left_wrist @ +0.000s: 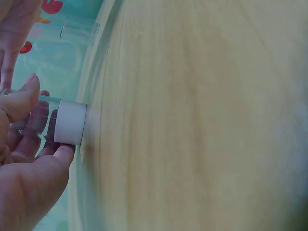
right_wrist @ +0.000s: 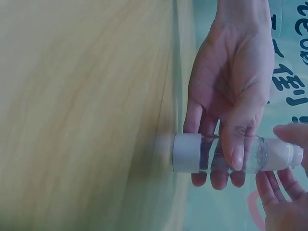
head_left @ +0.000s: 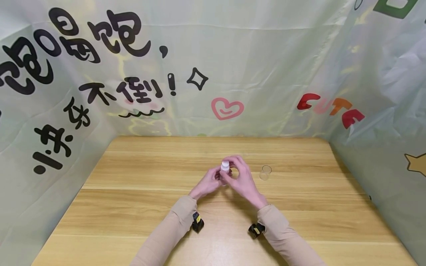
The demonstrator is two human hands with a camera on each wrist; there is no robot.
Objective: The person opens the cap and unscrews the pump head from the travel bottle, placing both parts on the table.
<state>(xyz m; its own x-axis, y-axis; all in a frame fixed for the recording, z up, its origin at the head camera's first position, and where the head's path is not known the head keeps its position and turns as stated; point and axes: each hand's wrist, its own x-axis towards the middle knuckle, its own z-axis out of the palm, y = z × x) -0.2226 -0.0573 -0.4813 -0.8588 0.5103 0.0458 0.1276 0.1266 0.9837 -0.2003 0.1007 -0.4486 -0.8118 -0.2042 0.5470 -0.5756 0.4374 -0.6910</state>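
Note:
A small pump bottle (head_left: 225, 166) stands upright between both hands, near the middle of the table. Its body (right_wrist: 252, 153) is see-through, with a white band (left_wrist: 70, 122) round the bottom and a white top (right_wrist: 279, 155). My left hand (head_left: 209, 182) grips the clear body, thumb on one side and fingers on the other. At the white top, my right hand (head_left: 242, 178) pinches with thumb and fingers. Whether the base touches the wood cannot be told. To the right of the hands stands a clear cap (head_left: 265, 173), apart from the bottle.
The wooden table (head_left: 139, 214) reaches back to a printed cloth (head_left: 259, 66) that hangs behind it and along both sides. A dark wrist camera (head_left: 198, 222) sits on the left wrist, another camera (head_left: 256, 230) on the right.

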